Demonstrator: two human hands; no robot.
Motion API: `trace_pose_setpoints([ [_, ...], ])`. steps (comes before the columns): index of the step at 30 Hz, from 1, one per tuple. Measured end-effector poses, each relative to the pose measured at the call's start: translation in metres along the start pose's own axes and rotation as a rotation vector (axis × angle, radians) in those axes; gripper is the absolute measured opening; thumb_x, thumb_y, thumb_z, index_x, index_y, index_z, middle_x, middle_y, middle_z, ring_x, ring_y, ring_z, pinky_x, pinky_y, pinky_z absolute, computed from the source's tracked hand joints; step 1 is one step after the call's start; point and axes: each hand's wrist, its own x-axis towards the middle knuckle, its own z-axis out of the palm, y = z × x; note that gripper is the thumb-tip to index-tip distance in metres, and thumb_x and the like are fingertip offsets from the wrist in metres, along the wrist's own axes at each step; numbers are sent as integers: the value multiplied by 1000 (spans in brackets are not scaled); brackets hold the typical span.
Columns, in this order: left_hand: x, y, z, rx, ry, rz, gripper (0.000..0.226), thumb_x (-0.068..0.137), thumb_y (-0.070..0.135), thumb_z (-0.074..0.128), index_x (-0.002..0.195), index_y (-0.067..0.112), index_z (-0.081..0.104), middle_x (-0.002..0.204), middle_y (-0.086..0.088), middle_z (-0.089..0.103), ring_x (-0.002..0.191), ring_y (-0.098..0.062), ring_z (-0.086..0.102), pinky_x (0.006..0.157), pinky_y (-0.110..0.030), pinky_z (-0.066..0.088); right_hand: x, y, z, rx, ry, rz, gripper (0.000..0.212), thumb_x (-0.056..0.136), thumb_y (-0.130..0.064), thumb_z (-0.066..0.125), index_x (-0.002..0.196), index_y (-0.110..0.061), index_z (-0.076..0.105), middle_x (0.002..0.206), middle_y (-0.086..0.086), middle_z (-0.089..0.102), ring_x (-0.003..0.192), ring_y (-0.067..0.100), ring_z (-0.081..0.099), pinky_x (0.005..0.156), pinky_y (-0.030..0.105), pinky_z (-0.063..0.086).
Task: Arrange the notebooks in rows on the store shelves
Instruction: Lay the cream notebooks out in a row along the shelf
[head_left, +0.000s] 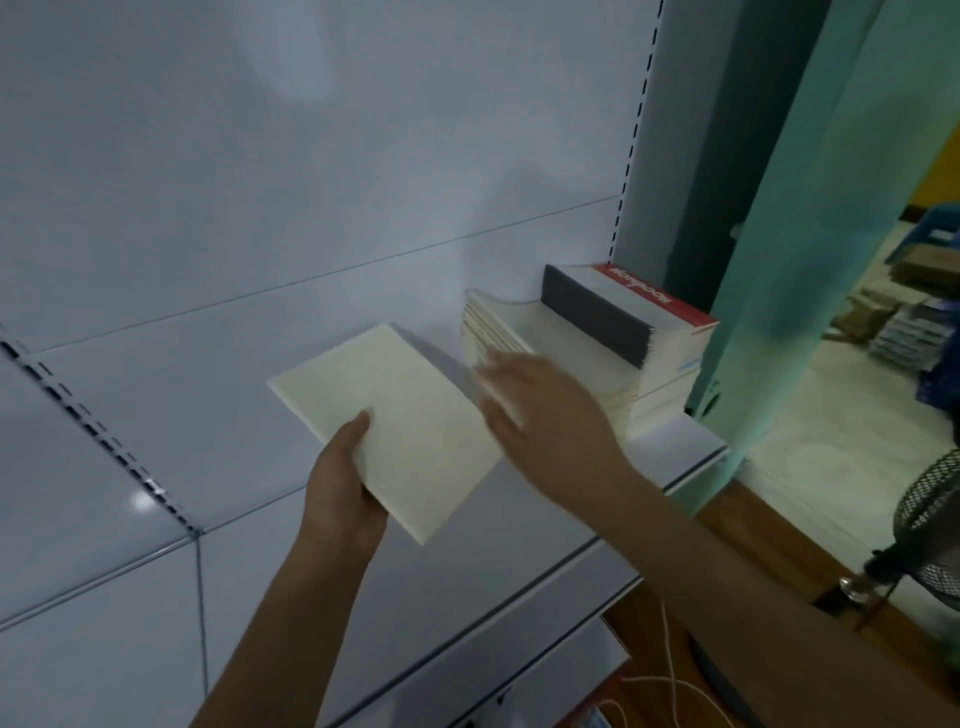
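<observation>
Progress entry. Landmark: the grey-spined stack (631, 322).

The shelf (680, 441) is white and mostly bare to the left of the grey-spined stack; I judge the task early, with most of the row unbuilt. The grey-spined stack sits at the shelf's right end, close to the upright, its top cover showing a red band with lettering. Just left of it, touching, stands a lower cream stack (498, 325). So two piles are placed, side by side, as far as I can see. How many notebooks remain to bring I cannot tell.

My right hand (545, 410) reaches to the front of the cream stack, left of the landmark. Fingers are straight and spread, gripping nothing; the fingertips are motion-blurred, so whether they touch the stack's edge I cannot tell.

My left hand (345, 486) is further left and lower than the landmark, in front of the shelf. It grips a cream notebook (400, 426) by its near corner, thumb on top, fingers underneath. The notebook is tilted, held in the air, not yet on the shelf.
</observation>
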Motion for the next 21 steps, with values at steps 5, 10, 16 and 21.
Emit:
trace_pose_setpoints([
  [5, -7, 4, -12, 32, 31, -20, 31, 99, 24, 54, 129, 15, 57, 109, -6, 73, 100, -25, 67, 78, -42, 52, 35, 65, 18, -15, -242, 430, 71, 98, -58, 36, 154, -15, 22, 156, 15, 32, 141, 32, 33, 116, 42, 29],
  [10, -9, 1, -19, 93, 3, -47, 36, 98, 34, 54, 129, 15, 58, 108, -5, 75, 103, -26, 68, 79, -44, 53, 15, 35, 3, -54, -152, 391, 50, 106, -40, 28, 149, -17, 38, 138, 8, 58, 121, 25, 58, 105, 36, 43],
  [16, -19, 2, -2, -31, -224, -62, 76, 85, 68, 42, 138, 15, 54, 129, -14, 65, 120, -33, 61, 104, -49, 43, -37, -70, 26, 38, -29, -55, 57, 103, -41, 27, 143, -6, 48, 146, 15, 48, 135, 27, 47, 112, 36, 38],
  [21, -20, 3, -26, 64, -138, -24, 45, 88, 14, 59, 131, -1, 57, 119, -22, 68, 104, -37, 68, 83, -44, 59, -45, -65, 40, 284, -199, 11, 78, 98, -63, 13, 146, -10, 43, 153, 6, 40, 143, 18, 34, 119, 41, 26],
])
